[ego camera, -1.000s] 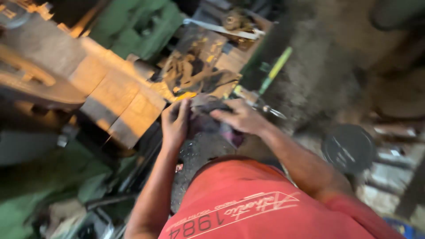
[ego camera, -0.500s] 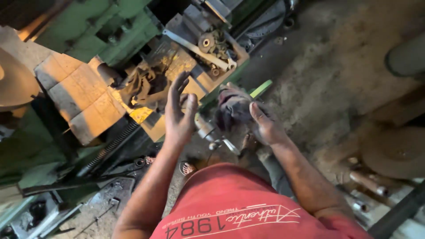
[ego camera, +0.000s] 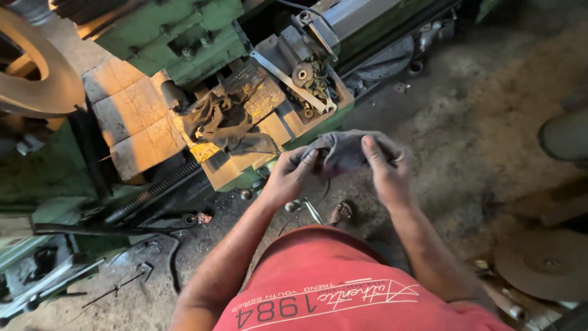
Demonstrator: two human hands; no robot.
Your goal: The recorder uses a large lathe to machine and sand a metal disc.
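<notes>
Dusty workshop floor (ego camera: 478, 122) beside a green lathe (ego camera: 184, 37); left hand (ego camera: 288, 178), lifted open a moment ago, now pinches a grey rag (ego camera: 343, 150) with right hand (ego camera: 386, 171), fingers closed, held chest-high

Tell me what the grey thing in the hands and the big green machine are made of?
The grey rag, held by the left hand and right hand, looks like soft cloth: it folds and wrinkles. The green machine seems to be painted metal, with hard edges, bolts and worn patches.
</notes>
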